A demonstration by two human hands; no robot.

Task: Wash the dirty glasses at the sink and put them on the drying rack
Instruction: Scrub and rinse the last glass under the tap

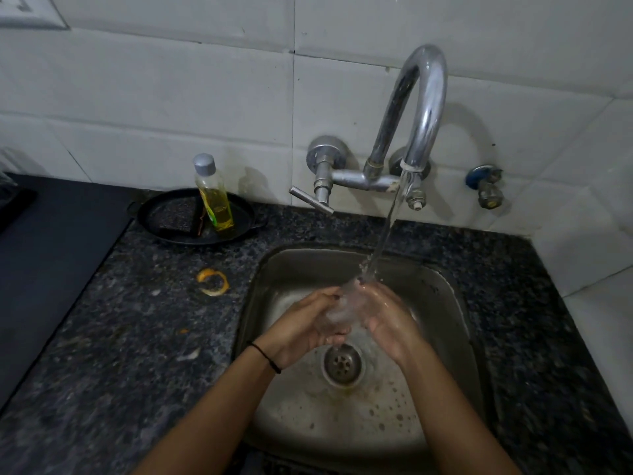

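Over the steel sink (pixel 455 303) drain (pixel 342 364) we hold a clear glass (pixel 340 308) between our left hand (pixel 305 329) and right hand (pixel 385 315), fingers grasping it under the tap (pixel 416 108) stream. Beyond, on the table (pixel 130 323), a dish-soap bottle (pixel 214 197) stands in a black tray (pixel 161 212).

Two hands are in view, the left hand (pixel 308 323) and the right hand (pixel 387 320), with one clear glass (pixel 342 308) between them. There is one steel sink (pixel 442 289) with one drain (pixel 342 364), one curved tap (pixel 419 108) and one lever handle (pixel 311 199). One blue-capped valve (pixel 484 186) sits on the wall. On the surface (pixel 137 337) stand one black pan (pixel 164 214), one bottle of yellow liquid (pixel 213 197) and one orange peel curl (pixel 213 282). One black band (pixel 264 355) circles the left wrist.
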